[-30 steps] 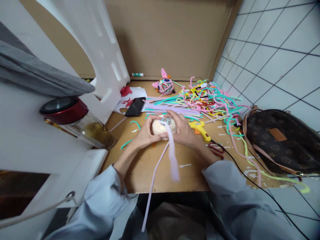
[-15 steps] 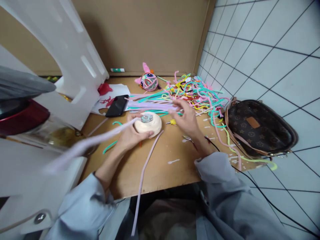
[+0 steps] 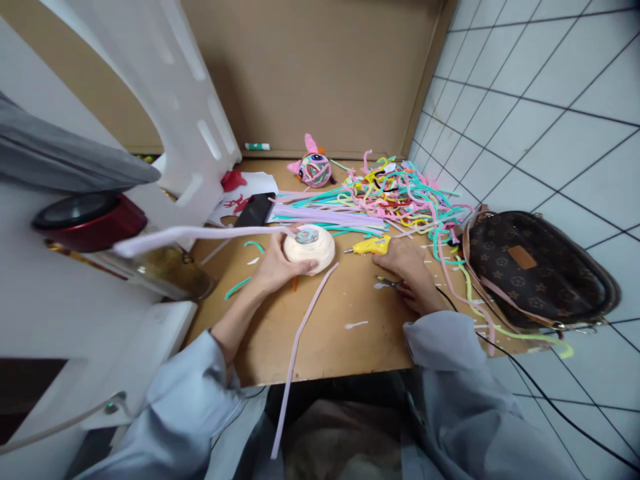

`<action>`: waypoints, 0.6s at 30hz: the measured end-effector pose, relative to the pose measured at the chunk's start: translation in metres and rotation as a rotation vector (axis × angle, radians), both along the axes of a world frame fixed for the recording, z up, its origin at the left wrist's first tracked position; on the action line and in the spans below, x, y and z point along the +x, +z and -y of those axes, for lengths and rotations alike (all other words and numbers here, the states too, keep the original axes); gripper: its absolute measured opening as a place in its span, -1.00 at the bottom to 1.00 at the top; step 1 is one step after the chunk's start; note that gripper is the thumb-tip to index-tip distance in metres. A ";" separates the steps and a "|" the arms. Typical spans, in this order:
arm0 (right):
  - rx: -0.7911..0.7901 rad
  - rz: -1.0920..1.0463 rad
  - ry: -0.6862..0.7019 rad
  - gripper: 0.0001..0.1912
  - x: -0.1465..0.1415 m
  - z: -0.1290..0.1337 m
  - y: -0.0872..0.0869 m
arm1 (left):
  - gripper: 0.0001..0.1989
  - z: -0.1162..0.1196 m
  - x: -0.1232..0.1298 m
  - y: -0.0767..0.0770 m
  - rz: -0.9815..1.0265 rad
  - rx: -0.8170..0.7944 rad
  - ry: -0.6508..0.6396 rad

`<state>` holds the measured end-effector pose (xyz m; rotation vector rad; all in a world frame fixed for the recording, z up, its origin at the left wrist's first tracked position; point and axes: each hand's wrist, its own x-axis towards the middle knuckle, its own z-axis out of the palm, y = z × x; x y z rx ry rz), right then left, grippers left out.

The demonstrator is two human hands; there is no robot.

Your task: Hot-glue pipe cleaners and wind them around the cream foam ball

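Note:
My left hand (image 3: 280,267) is closed around a cream-coloured ball (image 3: 313,257) with a grey-green patch on top. From that patch a lilac pipe cleaner (image 3: 210,232) stretches out to the left over my wrist. On the right, my right hand (image 3: 407,263) grips a yellow glue gun (image 3: 370,245) whose nozzle points left at the ball. Metal-tipped scissors or pliers (image 3: 387,283) lie partly under that hand, so their kind is unclear. Another lilac pipe cleaner (image 3: 299,337) runs from beside the ball past the table's front edge.
Lilac and teal pipe cleaners (image 3: 330,217) lie behind the ball, beside a colourful tangled heap (image 3: 400,193). A pink-eared ball figure (image 3: 315,169) sits at the back. A black phone (image 3: 256,209), a red-lidded jar (image 3: 170,267) and a brown handbag (image 3: 540,267) flank the work area.
My right hand has come down from above the pipe cleaners and taken hold of the glue gun. My left hand keeps the ball; the view has shifted slightly left.

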<state>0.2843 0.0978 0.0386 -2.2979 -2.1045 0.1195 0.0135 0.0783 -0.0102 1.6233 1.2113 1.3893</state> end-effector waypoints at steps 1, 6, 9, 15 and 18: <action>0.003 -0.006 -0.024 -0.57 0.002 -0.001 0.001 | -0.23 0.000 0.000 0.001 0.016 0.002 -0.012; 0.132 -0.192 -0.058 -0.62 0.011 -0.006 0.008 | -0.23 0.002 0.002 0.005 0.056 -0.039 -0.043; 0.312 -0.382 -0.007 -0.66 0.009 -0.006 0.008 | -0.21 0.002 0.001 0.005 0.076 -0.069 -0.049; 0.648 -0.556 0.194 -0.54 -0.018 0.011 -0.005 | -0.19 0.004 0.000 0.006 0.080 -0.116 -0.124; 0.736 -0.545 0.285 -0.60 -0.028 0.019 -0.009 | -0.19 0.006 0.001 0.008 0.086 -0.109 -0.153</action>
